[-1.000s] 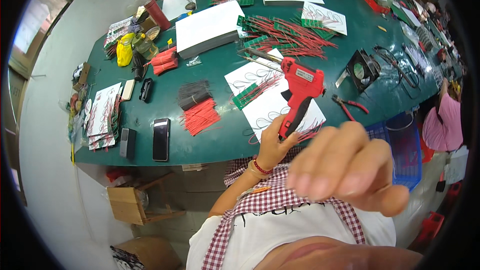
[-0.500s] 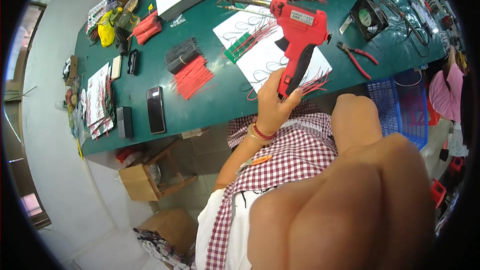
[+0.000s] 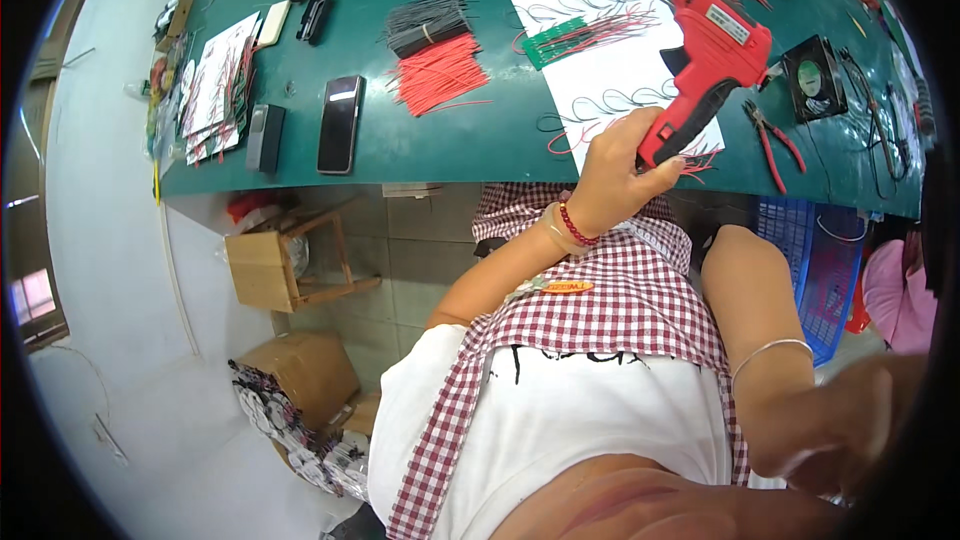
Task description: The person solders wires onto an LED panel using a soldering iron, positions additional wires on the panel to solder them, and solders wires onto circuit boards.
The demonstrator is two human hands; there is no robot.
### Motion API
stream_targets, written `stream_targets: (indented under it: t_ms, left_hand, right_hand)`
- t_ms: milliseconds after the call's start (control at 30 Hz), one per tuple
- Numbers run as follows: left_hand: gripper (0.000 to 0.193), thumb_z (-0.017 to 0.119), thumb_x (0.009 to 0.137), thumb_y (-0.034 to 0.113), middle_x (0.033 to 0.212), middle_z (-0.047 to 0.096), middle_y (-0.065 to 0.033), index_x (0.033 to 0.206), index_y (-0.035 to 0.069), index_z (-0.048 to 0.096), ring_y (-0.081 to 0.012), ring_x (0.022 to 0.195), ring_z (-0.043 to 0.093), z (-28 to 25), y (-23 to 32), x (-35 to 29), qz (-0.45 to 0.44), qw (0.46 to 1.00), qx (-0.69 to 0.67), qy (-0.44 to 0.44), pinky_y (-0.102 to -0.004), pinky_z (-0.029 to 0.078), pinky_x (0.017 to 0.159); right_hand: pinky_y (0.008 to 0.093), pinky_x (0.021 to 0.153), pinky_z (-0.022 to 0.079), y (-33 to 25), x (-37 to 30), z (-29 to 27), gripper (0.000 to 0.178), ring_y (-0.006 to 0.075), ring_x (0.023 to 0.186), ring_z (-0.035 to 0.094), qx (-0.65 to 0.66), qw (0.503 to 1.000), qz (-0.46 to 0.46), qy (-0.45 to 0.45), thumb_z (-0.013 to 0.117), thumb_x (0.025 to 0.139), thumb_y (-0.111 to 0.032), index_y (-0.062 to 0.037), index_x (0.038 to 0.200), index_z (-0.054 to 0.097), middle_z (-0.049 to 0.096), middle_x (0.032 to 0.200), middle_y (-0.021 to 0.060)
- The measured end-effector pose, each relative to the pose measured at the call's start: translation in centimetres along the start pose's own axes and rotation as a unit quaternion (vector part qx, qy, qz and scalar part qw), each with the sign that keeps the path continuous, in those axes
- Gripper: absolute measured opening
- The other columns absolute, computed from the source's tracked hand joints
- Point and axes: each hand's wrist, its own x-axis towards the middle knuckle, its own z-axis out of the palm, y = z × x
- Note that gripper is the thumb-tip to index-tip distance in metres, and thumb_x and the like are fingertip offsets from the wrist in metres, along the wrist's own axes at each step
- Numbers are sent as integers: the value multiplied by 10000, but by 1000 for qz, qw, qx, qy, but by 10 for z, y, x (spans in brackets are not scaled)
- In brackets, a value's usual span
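At the lower right of the frame the right hand [image 3: 850, 420] is blurred close to the camera, with a silver bangle on its wrist; whether it grips anything cannot be told. Higher, at centre right, the left hand [image 3: 610, 180] is wrapped around the handle of a red glue gun [image 3: 705, 60], over the near edge of the green table [image 3: 450, 140]. Just past it lie white sheets with wires [image 3: 610, 70], red-handled pliers [image 3: 772, 145], a bundle of red wires [image 3: 437, 75] and a black phone [image 3: 340, 123].

Head fisheye, looking steeply down over torso, green workbench [image 3: 450, 150] ahead.
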Motion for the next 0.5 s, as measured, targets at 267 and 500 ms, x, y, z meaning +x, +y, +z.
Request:
stream_targets:
  t_ms: [267, 500]
  left_hand:
    - [467, 731, 749, 182, 850, 627, -111, 1137, -22, 572, -179, 705, 588, -3, -6, 4, 34, 999, 25, 5, -298, 481, 667]
    - [469, 754, 716, 196, 832, 615, -124, 1098, -18, 586, -251, 697, 573, -12, -14, 9, 70, 992, 107, 10, -345, 462, 636]
  right_hand:
    - [310, 634, 495, -4, 6, -6, 535, 216, 672, 613, -248, 965, 0, 86, 432, 974, -471, -23, 774, 645, 643, 794, 88]
    - [289, 614, 488, 10, 25, -62, 544, 195, 643, 607, -420, 896, 21, 141, 418, 983, -469, -31, 758, 651, 648, 744, 59]
